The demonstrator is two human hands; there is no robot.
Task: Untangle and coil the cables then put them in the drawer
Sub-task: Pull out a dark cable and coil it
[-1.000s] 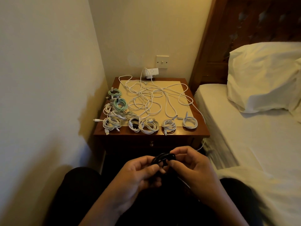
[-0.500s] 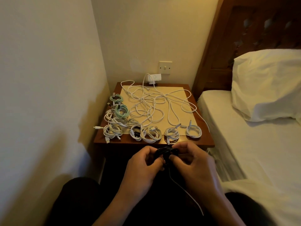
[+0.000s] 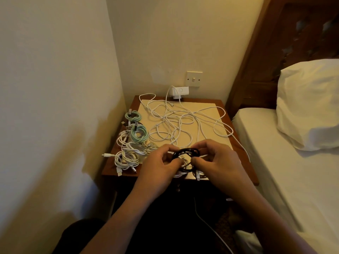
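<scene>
A coiled black cable (image 3: 186,153) is held between both hands above the front edge of the wooden nightstand (image 3: 238,143). My left hand (image 3: 159,165) pinches its left side and my right hand (image 3: 216,162) grips its right side. A loose white tangle of cables (image 3: 181,123) spreads over the cream mat (image 3: 205,109). Coiled mint-green cables (image 3: 138,133) and coiled white cables (image 3: 126,158) lie along the nightstand's left side. The drawer knob (image 3: 177,189) shows below my hands; most of the drawer front is dark and hidden.
A white charger (image 3: 178,91) is plugged in under a wall switch (image 3: 194,78) behind the nightstand. A bed with a white sheet (image 3: 293,171) and pillow (image 3: 308,103) lies on the right. A wall runs close on the left. A thin cable (image 3: 211,226) hangs near my knees.
Both hands have risen and moved forward with the black coil, from below the nightstand's edge to over its front. The front row of white coils is now mostly hidden behind my hands.
</scene>
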